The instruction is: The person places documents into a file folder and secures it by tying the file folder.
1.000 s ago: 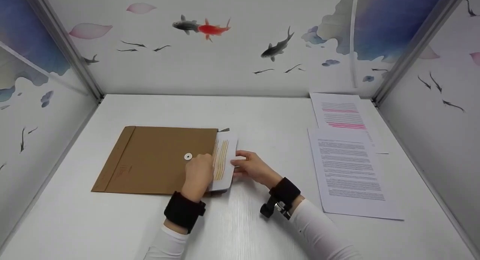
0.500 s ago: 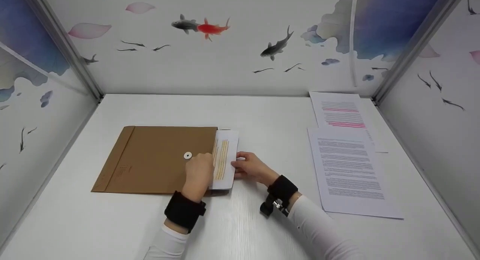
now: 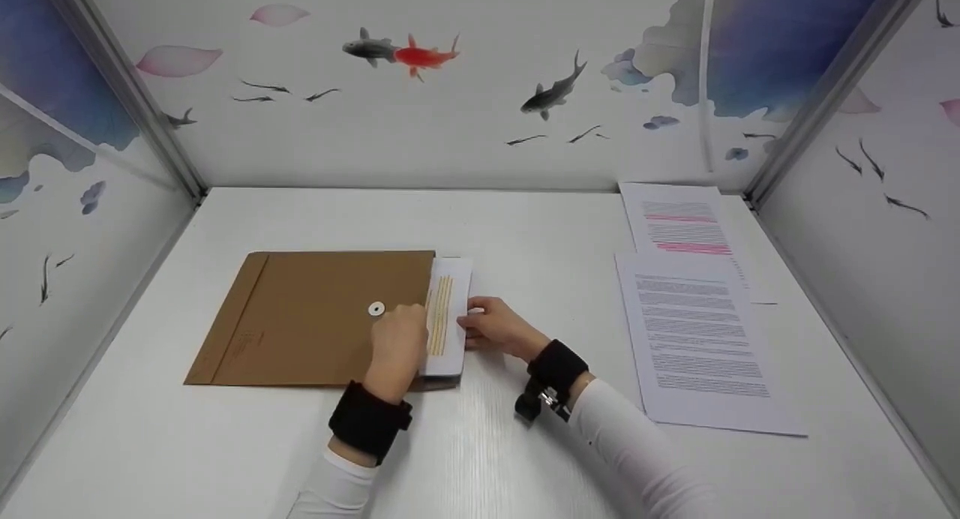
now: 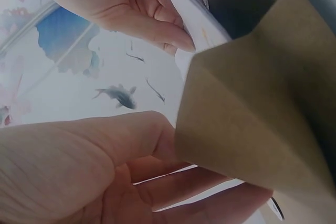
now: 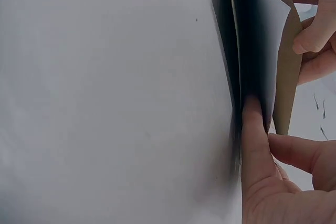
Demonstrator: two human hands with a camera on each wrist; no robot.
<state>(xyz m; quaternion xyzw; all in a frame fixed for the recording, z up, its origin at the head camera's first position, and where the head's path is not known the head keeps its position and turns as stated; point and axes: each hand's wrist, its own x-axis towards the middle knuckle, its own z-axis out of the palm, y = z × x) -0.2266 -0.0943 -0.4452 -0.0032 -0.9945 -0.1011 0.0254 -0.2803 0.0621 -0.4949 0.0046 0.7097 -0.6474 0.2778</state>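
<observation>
At the lower right of the frame I have the right hand pinching white paper between its digits. At upper right I see the left hand gripping the brown envelope. A white tabletop fills the left.

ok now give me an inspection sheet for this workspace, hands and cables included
Surface: white table.
Job's things: brown document envelope with a white round button; yellow-highlighted papers sit partly inside, sticking out of its open end.
Clutter: printed page at right, overlapping a pink-highlighted sheet.
Hands: left hand pinches the envelope's mouth edge; right hand pinches the papers' outer edge.
Cables: nothing seen.
Surroundings: white back wall decorated with fish.
</observation>
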